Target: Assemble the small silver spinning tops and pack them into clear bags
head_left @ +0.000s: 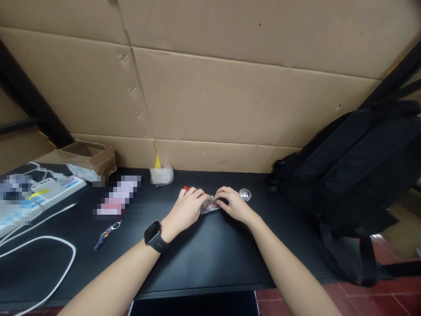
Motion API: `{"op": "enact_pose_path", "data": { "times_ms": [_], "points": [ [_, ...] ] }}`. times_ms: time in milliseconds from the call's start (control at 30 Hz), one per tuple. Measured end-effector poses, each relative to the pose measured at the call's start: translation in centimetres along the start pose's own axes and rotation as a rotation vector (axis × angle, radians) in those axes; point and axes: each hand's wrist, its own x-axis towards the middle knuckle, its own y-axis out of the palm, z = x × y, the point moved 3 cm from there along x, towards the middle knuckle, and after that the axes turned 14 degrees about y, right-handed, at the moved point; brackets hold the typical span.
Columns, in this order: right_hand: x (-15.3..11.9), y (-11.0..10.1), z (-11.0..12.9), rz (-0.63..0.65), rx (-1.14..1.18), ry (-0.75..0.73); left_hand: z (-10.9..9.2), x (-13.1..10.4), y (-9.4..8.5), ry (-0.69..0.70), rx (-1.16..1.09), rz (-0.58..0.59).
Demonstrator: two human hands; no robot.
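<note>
A small clear plastic bag [209, 208] with something red and shiny inside lies on the black table between my hands. My left hand [190, 206], with a black watch on its wrist, has its fingers closed on the bag's left side. From the right, my right hand [233, 204] pinches the bag's upper right edge with curled fingers. Behind my left hand a red object [187, 188] shows in part. A small round clear and silver item [245, 194] lies just beyond my right hand.
A black backpack [368, 175] stands at the right. On the left are a keychain [105, 235], a blurred-out flat item [120, 197], a white cable [70, 254], a power strip [62, 193] and a brown box [95, 158]. A white packet [162, 174] sits by the cardboard wall [210, 105].
</note>
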Motion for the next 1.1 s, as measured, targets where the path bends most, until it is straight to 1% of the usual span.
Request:
{"op": "enact_pose_path", "data": {
  "times_ms": [67,133,200,333,433,500,633,700,733,800,833,867,933,1000,1033,1100],
  "points": [
    [-0.2,-0.3,0.3,0.083,-0.017,-0.048,-0.1,-0.1,-0.1,0.053,-0.007,0.039],
    [-0.5,-0.3,0.5,0.147,-0.022,-0.080,-0.2,-0.3,-0.2,0.048,-0.005,0.054],
    [-0.6,-0.1,0.6,0.172,-0.018,-0.081,-0.4,-0.4,-0.3,0.031,0.001,0.054],
    [-0.3,0.2,0.7,0.141,-0.008,-0.026,-0.6,-0.3,-0.1,0.014,0.007,0.055],
    [-0.2,-0.2,0.8,0.125,0.002,-0.012,-0.4,-0.2,0.1,-0.023,-0.007,0.024],
    [-0.2,-0.6,0.6,0.124,0.029,0.019,0.0,-0.1,0.4,-0.063,-0.063,-0.002],
    [-0.2,-0.5,-0.4,0.152,0.076,0.155,0.6,0.0,1.0,-0.128,-0.150,-0.050],
    [-0.2,-0.3,-0.8,0.136,0.023,0.216,0.6,0.0,1.2,-0.135,-0.136,-0.049],
    [-0.2,-0.4,-0.9,0.103,-0.023,0.226,0.5,0.0,1.2,-0.135,-0.120,-0.048],
    [-0.2,-0.8,-0.7,0.021,-0.099,0.186,0.2,0.1,1.0,-0.132,-0.086,-0.058],
    [-0.2,-1.0,-0.4,0.003,-0.110,0.142,0.0,0.1,0.8,-0.128,-0.075,-0.066],
    [-0.3,-1.2,-0.2,0.015,-0.104,0.095,-0.2,0.1,0.6,-0.124,-0.069,-0.072],
    [-0.3,-1.2,0.1,0.101,-0.075,0.023,-0.5,0.1,0.2,-0.113,-0.067,-0.076],
    [-0.3,-0.9,-0.2,0.165,-0.069,-0.001,-0.7,0.1,-0.1,-0.102,-0.063,-0.071],
    [-0.2,-0.7,-0.5,0.165,-0.074,0.003,-0.7,0.1,-0.2,-0.097,-0.058,-0.066],
    [0.2,-0.4,-1.4,0.108,-0.090,0.030,-0.8,0.1,-0.3,-0.093,-0.049,-0.057]
  ]
}}
